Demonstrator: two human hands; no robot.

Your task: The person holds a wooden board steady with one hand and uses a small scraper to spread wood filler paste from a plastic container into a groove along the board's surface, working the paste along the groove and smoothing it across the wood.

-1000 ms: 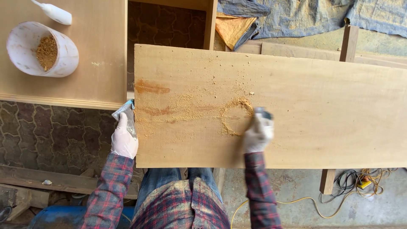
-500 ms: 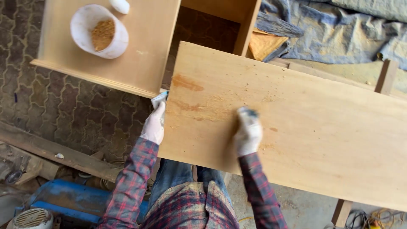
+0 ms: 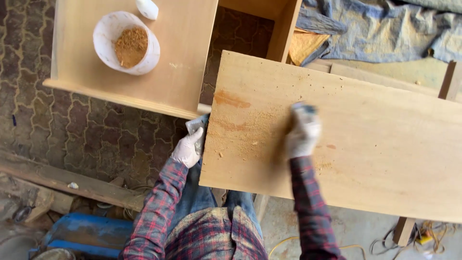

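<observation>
A white bowl (image 3: 126, 42) holding brown sawdust-like powder sits on a pale wooden panel (image 3: 185, 72), up and to the left of the left grip. A white rounded object (image 3: 147, 8) lies just beyond the bowl at the top edge of the view; its kind cannot be determined.

The left hand (image 3: 186, 148), in a whitish glove, rests at the left edge of the large plywood board (image 3: 375, 139). Its fingers are curled together, clamped on a small grey pad or folded sheet (image 3: 197, 124) that projects above the glove and touches the board edge.

To the right of the left grip, the board surface carries a reddish-brown smear (image 3: 230, 99) and a scatter of fine brown dust (image 3: 245, 135).

The right hand (image 3: 302, 135), also gloved, presses flat on the board face. Its fingers are closed down over a small grey block (image 3: 304, 109), of which only the far end shows. The board lies directly under this grip and extends well to the right of it.

Above the right grip, a dusty blue-grey cloth (image 3: 385, 31) lies beyond the board's far edge. Below both grips, plaid sleeves are visible, with patterned paving (image 3: 72, 120) to the left.
</observation>
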